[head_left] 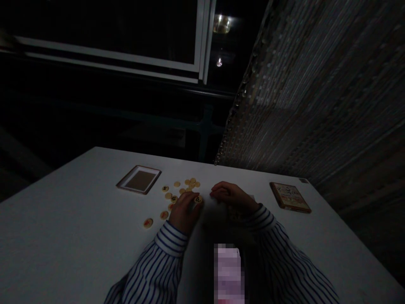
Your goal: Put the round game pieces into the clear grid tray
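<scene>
Between thumb and fingers my left hand (184, 213) pinches a round xiangqi piece (198, 199) with a dark character on its face. Several more wooden xiangqi pieces (165, 188) lie loose beside and beyond that hand, some marked in red, such as the red-marked piece (148, 223) at the near left. My right hand (232, 196) is a short way to the right, its fingers bent and drawn together, pointing left. Whether anything is inside its fingers is hidden. Below its wrist a few dim round shapes show in the shadow.
An open shallow box half (139, 179) rests at the left on the white table (95, 219). At the right is a printed box lid (290, 197), with a small dark square (303, 180) near the corner. A bead curtain (284, 97) hangs behind the far edge.
</scene>
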The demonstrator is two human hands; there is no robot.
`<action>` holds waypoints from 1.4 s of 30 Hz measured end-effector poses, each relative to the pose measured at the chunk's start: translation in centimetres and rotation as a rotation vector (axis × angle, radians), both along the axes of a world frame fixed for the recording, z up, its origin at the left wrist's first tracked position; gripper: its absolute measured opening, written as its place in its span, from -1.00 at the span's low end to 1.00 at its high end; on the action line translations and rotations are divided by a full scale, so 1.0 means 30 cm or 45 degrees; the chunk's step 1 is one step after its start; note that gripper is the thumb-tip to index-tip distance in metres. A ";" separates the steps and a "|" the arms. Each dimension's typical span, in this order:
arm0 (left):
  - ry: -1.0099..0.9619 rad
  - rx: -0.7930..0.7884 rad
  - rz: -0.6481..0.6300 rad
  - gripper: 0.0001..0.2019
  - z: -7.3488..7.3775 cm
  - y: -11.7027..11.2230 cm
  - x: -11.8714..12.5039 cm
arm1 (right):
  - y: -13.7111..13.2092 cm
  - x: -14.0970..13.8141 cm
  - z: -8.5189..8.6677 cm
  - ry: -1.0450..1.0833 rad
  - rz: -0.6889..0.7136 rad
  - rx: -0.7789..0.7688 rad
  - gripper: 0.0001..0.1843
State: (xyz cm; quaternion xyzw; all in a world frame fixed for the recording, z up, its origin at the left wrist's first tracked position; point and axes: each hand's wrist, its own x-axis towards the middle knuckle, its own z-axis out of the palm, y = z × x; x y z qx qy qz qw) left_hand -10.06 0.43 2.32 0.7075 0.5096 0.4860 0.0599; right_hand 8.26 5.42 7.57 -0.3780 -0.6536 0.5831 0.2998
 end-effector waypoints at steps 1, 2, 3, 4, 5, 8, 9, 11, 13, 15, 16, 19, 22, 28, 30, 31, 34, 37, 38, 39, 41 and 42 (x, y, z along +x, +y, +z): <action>-0.005 0.003 -0.002 -0.81 0.002 -0.002 0.002 | -0.002 0.012 0.004 -0.014 -0.022 0.021 -0.67; -0.009 0.005 -0.003 -0.82 0.004 -0.003 0.003 | -0.004 0.024 0.009 -0.026 -0.048 0.040 -0.67; -0.012 0.004 -0.002 -0.83 0.005 -0.005 0.004 | -0.007 0.037 0.012 -0.039 -0.075 0.054 -0.67; -0.013 -0.001 0.001 -0.83 0.006 -0.006 0.005 | -0.009 0.050 0.015 -0.050 -0.100 0.068 -0.67; -0.012 -0.009 0.002 -0.83 0.007 -0.007 0.006 | -0.011 0.064 0.017 -0.060 -0.120 0.081 -0.67; -0.003 -0.030 0.002 -0.82 0.007 -0.009 0.008 | -0.019 0.104 0.025 -0.099 -0.158 0.132 -0.67; -0.001 -0.038 0.003 -0.82 0.008 -0.009 0.009 | -0.021 0.118 0.028 -0.116 -0.177 0.155 -0.67; 0.001 -0.059 0.005 -0.82 0.011 -0.012 0.013 | -0.023 0.143 0.033 -0.153 -0.210 0.204 -0.67; -0.006 -0.088 0.000 -0.82 0.015 -0.014 0.019 | -0.022 0.167 0.033 -0.177 -0.235 0.253 -0.69; -0.014 -0.107 -0.013 -0.83 0.016 -0.016 0.025 | -0.018 0.188 0.027 -0.196 -0.257 0.298 -0.71; -0.020 -0.111 -0.020 -0.83 0.016 -0.017 0.027 | -0.015 0.197 0.022 -0.209 -0.262 0.319 -0.71; -0.053 -0.125 -0.045 -0.84 0.015 -0.018 0.032 | -0.007 0.218 0.005 -0.284 -0.263 0.386 -0.72; -0.104 -0.175 -0.063 -0.83 0.017 -0.020 0.035 | -0.004 0.229 0.000 -0.359 -0.239 0.446 -0.73; -0.246 -0.314 -0.064 -0.82 0.031 -0.027 0.057 | -0.013 0.235 0.030 -0.410 -0.188 0.480 -0.75; -0.335 -0.353 -0.075 -0.81 0.035 -0.028 0.072 | -0.016 0.238 0.037 -0.415 -0.181 0.500 -0.75; -0.383 -0.368 -0.080 -0.80 0.036 -0.028 0.081 | -0.017 0.239 0.040 -0.415 -0.177 0.512 -0.74; -0.515 -0.440 -0.106 -0.79 0.036 -0.027 0.107 | -0.020 0.245 0.047 -0.430 -0.180 0.541 -0.74; -0.647 -0.553 -0.147 -0.77 0.036 -0.025 0.134 | -0.025 0.250 0.055 -0.453 -0.193 0.562 -0.74; -0.687 -0.585 -0.164 -0.76 0.036 -0.025 0.143 | -0.026 0.251 0.058 -0.457 -0.190 0.575 -0.74; -0.721 -0.608 -0.176 -0.75 0.036 -0.025 0.152 | -0.028 0.253 0.059 -0.460 -0.186 0.586 -0.74; -0.763 -0.643 -0.188 -0.74 0.039 -0.025 0.170 | -0.030 0.256 0.061 -0.474 -0.184 0.603 -0.73; -0.777 -0.655 -0.191 -0.74 0.042 -0.025 0.178 | -0.031 0.257 0.061 -0.484 -0.190 0.609 -0.73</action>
